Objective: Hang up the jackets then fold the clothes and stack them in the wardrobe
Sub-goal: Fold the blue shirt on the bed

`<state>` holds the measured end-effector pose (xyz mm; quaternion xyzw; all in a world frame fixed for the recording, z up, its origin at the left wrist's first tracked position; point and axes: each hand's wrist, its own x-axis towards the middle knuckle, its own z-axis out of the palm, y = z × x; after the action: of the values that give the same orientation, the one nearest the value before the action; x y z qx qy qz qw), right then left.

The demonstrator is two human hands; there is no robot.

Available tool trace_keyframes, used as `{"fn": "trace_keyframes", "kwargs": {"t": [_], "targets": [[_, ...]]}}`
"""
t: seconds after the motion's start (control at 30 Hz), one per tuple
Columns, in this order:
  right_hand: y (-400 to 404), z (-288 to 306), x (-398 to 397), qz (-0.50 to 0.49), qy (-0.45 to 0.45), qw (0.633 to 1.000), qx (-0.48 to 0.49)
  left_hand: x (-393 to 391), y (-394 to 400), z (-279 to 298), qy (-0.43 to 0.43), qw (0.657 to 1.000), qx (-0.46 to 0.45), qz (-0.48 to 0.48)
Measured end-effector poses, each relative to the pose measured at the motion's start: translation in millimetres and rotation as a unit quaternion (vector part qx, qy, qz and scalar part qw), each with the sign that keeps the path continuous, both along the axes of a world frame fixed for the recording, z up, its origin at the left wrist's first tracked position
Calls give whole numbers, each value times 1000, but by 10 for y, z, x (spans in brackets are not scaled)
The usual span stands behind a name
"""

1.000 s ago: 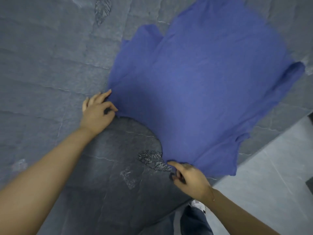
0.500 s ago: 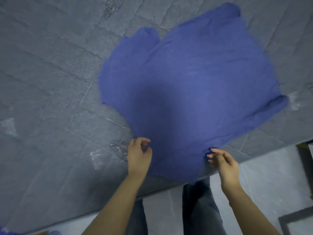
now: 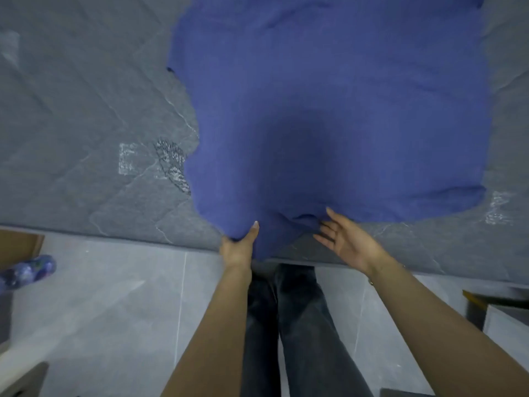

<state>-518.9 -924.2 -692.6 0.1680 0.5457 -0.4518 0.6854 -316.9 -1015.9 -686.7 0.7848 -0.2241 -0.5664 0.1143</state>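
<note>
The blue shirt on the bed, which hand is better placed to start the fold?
Probably the left hand: it already grips the blue shirt at its near edge. The right hand is open beside the hem, holding nothing.

dim, even overhead light; soft round shadow on the blue shirt point(image 3: 329, 96); slight blur, wide-angle bending.

Single head-worn view, looking steeply down, close over bed edge point(image 3: 86, 138), floor point(image 3: 114, 296) below
</note>
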Motion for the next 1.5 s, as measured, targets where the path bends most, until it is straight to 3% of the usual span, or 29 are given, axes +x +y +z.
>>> {"fn": "trace_keyframes", "kwargs": {"t": [0.13, 0.23, 0.33, 0.43, 0.53, 0.63, 0.77, 0.87, 0.93, 1.03, 1.17, 1.4, 1.5], "targets": [[-161, -42, 220, 143, 97, 985, -9, 94, 23, 40, 19, 997, -30, -63], [-82, 22, 406, 287, 125, 950, 10, 327, 168, 205, 76, 997, -31, 5], [125, 86, 558, 320, 114, 939, 44, 578, 338, 261, 136, 989, 15, 50], [358, 59, 568, 204, 136, 968, 56, 701, 378, 247, 114, 992, 22, 50], [558, 49, 310, -82, 68, 994, 31, 737, 352, 183, 127, 991, 1, 37], [696, 47, -143, -273, 31, 960, 52, 638, 296, 136, 150, 989, -11, 0], [616, 32, -777, -364, 68, 927, 50, 441, 238, 65, 132, 991, -31, 4], [513, 51, -1155, -389, 100, 913, 65, 360, 171, 98, 186, 977, -6, 106], [484, 111, -1271, -384, 106, 914, 79, 307, 125, 206, 233, 951, 7, 205], [522, 226, -1390, -392, 80, 913, 84, 169, 21, 436, 293, 916, -22, 272], [571, 365, -1719, -486, 27, 870, 81, -169, -323, 725, 318, 901, -73, 287], [160, 483, -2443, -435, 26, 898, 61, -927, -1279, 760, 342, 866, -131, 341], [53, 421, -2583, -346, 41, 932, 102, -1043, -1413, 567, 280, 899, -141, 307]]}}
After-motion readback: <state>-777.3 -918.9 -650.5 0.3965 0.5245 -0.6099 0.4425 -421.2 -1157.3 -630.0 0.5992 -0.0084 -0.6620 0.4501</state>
